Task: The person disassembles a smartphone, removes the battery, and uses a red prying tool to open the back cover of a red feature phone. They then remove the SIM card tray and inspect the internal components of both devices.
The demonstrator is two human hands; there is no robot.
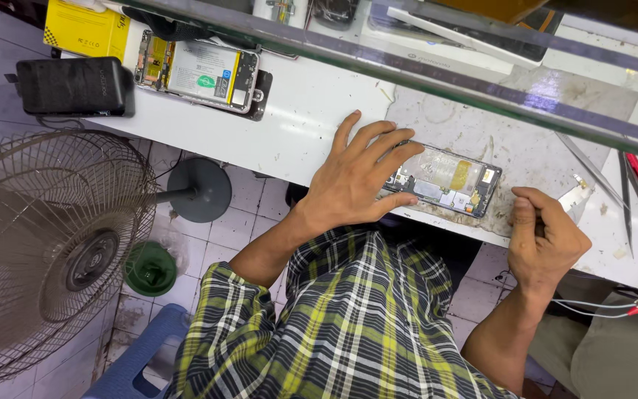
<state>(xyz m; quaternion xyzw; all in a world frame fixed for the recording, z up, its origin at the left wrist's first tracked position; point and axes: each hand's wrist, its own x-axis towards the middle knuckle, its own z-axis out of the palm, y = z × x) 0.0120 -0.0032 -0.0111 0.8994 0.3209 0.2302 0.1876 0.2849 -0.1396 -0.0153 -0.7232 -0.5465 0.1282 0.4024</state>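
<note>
Closest to us is our own plaid sleeve (319, 332), green and yellow check, running up to the 2 hands at the bench edge. Our left hand (356, 177) is spread flat, fingers splayed, pressing down on the left end of the opened phone (448, 181) and pinning it rather than gripping it. Our right hand (544, 236) sits just off the phone's right end, curled closed with the thumb up; it looks like it's pinching something small, but we can't tell what from here.

The bit that matters: the phone lies with its long axis running left to right along the near edge of the white bench (304, 118), tilted slightly down toward the right. So its exposed right end points at the right hand, which is near it but not touching. The left hand is the one actually on it.

Just past the right hand, 2 or 3 tweezers (592, 171) lie on the worn grey mat (526, 125). Further back on the left, a second opened phone (201, 74) sits beside a black box (75, 86). Down on the floor to the left there's a standing fan (46, 244).
</note>
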